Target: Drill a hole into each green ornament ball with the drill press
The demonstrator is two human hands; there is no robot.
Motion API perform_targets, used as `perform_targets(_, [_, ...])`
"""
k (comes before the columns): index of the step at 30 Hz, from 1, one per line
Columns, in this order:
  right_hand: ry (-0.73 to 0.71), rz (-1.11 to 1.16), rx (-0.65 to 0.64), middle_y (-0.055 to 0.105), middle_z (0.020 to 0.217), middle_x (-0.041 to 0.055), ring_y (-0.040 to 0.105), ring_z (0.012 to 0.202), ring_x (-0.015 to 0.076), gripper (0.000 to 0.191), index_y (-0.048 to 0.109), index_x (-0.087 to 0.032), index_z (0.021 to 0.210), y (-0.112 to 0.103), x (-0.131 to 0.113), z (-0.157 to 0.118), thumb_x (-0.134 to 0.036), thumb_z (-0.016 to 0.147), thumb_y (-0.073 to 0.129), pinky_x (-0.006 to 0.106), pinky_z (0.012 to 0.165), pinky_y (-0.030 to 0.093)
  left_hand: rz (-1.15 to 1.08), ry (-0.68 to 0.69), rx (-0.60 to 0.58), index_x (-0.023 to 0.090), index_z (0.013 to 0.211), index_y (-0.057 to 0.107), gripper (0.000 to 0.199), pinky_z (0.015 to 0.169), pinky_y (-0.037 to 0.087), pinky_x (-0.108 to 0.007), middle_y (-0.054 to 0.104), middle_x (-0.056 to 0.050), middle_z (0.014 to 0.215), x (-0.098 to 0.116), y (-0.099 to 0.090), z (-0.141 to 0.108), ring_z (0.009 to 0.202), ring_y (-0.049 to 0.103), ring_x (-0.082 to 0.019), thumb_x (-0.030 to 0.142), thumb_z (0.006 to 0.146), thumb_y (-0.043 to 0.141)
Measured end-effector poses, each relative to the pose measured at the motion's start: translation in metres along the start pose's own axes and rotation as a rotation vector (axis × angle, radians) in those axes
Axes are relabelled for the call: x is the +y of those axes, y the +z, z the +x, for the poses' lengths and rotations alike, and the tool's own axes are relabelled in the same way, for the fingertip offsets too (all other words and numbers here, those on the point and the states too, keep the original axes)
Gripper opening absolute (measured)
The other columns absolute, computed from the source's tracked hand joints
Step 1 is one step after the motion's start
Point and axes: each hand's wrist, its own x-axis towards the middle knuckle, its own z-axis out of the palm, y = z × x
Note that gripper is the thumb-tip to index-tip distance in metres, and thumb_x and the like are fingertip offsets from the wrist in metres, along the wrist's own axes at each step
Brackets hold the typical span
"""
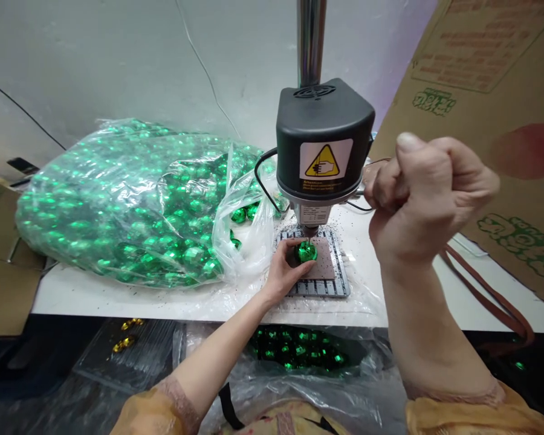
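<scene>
My left hand [283, 272] is closed around a shiny green faceted ball [307, 251], thumb on its near side and fingers behind. The ball rests on a pinkish-brown pad [327, 266] on the slotted metal base [344, 287] of a small bench drill press [326, 121]. Its bit comes down at the top of the ball; I cannot tell how deep it sits. My right hand [428, 196], a fist at the right of the motor housing, grips the press's feed handle [359, 193], mostly hidden by the fingers.
A large clear bag [118, 205] of green balls lies left on the white table [163, 302], its mouth toward the press. Below the table edge, another bag [299, 350] holds green balls. Cardboard boxes [494, 151] stand right and left. Dark shavings surround the base. A brown strap [489, 296] lies right.
</scene>
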Motion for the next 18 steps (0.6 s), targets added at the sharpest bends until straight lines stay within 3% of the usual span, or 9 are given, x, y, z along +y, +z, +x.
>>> perform_targets(2, [0.017,-0.005,-0.006,0.029,0.043,-0.0070,0.032,0.038,0.0082,0.047,0.037,-0.022,0.053,0.000,-0.001,0.004,-0.017,0.088,0.067,0.032,0.044,0.026,0.092,0.081,0.040,0.024,0.115,0.069,0.041,0.098,0.058,-0.044,0.073,-0.008,0.112,0.009,-0.004,-0.012,0.108,0.072,-0.028,0.041,0.083,0.089])
perform_targets(4, [0.001,-0.014,-0.010,0.033,0.043,-0.0070,0.033,0.038,0.0089,0.046,0.039,-0.023,0.053,-0.002,0.000,0.004,-0.019,0.089,0.068,0.033,0.043,0.027,0.201,0.203,0.007,0.026,0.118,0.070,0.039,0.094,0.059,-0.042,0.073,-0.009,0.113,0.016,-0.015,-0.034,0.108,0.072,-0.028,0.042,0.086,0.086])
perform_targets(7, [-0.025,-0.032,-0.013,0.038,0.044,-0.0068,0.034,0.038,0.0084,0.045,0.045,-0.023,0.053,-0.006,0.004,0.003,-0.025,0.090,0.070,0.034,0.043,0.028,0.381,0.457,-0.199,0.031,0.130,0.068,0.043,0.087,0.062,-0.039,0.072,-0.012,0.124,0.022,-0.037,-0.084,0.108,0.074,-0.028,0.041,0.091,0.082])
perform_targets(9, [-0.040,-0.035,-0.010,0.039,0.044,-0.0064,0.035,0.039,0.0083,0.045,0.047,-0.022,0.052,-0.006,0.005,0.002,-0.028,0.090,0.071,0.035,0.043,0.028,0.543,0.650,-0.343,0.030,0.131,0.068,0.043,0.081,0.062,-0.039,0.075,-0.014,0.120,0.020,-0.051,-0.117,0.099,0.074,-0.027,0.042,0.091,0.080])
perform_targets(12, [-0.034,-0.018,-0.001,0.039,0.045,-0.0066,0.037,0.041,0.0069,0.046,0.045,-0.021,0.052,-0.005,0.004,0.000,-0.024,0.091,0.070,0.034,0.044,0.029,0.692,0.823,-0.429,0.025,0.127,0.068,0.045,0.085,0.064,-0.045,0.077,-0.016,0.118,0.014,-0.068,-0.139,0.103,0.074,-0.030,0.054,0.094,0.075])
perform_targets(15, [0.000,-0.032,0.014,0.039,0.047,-0.0075,0.041,0.044,0.0035,0.046,0.041,-0.019,0.053,-0.002,0.000,-0.002,-0.021,0.093,0.065,0.030,0.047,0.031,0.740,0.785,-0.255,0.024,0.125,0.067,0.026,0.096,0.063,-0.046,0.076,-0.014,0.121,0.007,-0.086,-0.105,0.116,0.072,-0.029,0.038,0.103,0.063])
perform_targets(16, [0.002,-0.043,0.016,0.039,0.048,-0.0077,0.042,0.045,0.0029,0.047,0.040,-0.018,0.054,-0.002,-0.001,-0.003,-0.020,0.094,0.064,0.028,0.048,0.032,0.759,0.702,-0.165,0.024,0.123,0.067,0.022,0.098,0.062,-0.044,0.075,-0.013,0.121,0.005,-0.092,-0.082,0.117,0.071,-0.027,0.025,0.104,0.058])
perform_targets(18, [-0.018,-0.053,0.010,0.039,0.048,-0.0082,0.043,0.045,0.0029,0.047,0.038,-0.018,0.055,-0.001,-0.001,-0.004,-0.020,0.095,0.063,0.027,0.047,0.033,0.797,0.388,-0.037,0.022,0.118,0.068,0.027,0.098,0.060,-0.043,0.074,-0.012,0.117,0.003,-0.105,-0.024,0.112,0.071,-0.026,0.010,0.101,0.051])
